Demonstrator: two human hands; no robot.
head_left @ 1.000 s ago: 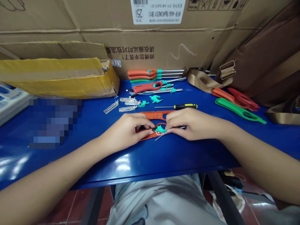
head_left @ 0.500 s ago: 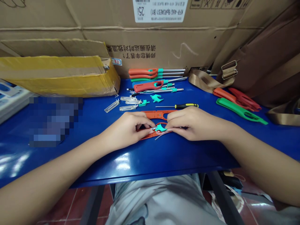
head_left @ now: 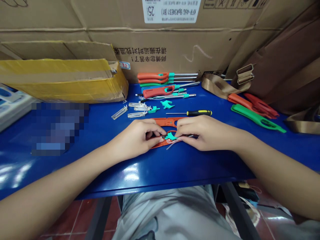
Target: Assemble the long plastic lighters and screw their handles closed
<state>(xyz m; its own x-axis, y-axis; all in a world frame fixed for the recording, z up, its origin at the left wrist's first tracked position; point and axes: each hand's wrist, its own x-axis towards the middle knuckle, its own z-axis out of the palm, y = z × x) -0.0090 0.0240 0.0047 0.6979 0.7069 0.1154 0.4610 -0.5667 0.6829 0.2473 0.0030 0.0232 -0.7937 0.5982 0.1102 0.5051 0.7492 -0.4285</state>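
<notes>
My left hand (head_left: 140,135) is closed, thumb and fingertips pinching a small dark part (head_left: 164,136) beside a teal trigger piece (head_left: 171,136). From the other side my right hand (head_left: 203,131) pinches the right end of that trigger piece. Both hands work over an orange lighter handle half (head_left: 160,145), partly covered by my fingers. Thin white wires and a clear tube (head_left: 171,145) stick out below the trigger. Just behind lies the matching orange handle half (head_left: 170,122), its right end hidden by my right hand.
Beyond the hands are a screwdriver (head_left: 200,113), loose teal triggers (head_left: 167,104), clear fuel tanks (head_left: 119,112) and stacked lighters (head_left: 153,77). Handle shells, one green (head_left: 257,118), lie right near a brown strap (head_left: 220,86). A yellow-taped box (head_left: 57,90) stands left; a large carton (head_left: 175,43) walls the back.
My fingertips have shifted slightly around the teal trigger piece, and a dark part now shows by my left fingertips. The hands stay over the orange handle half.
</notes>
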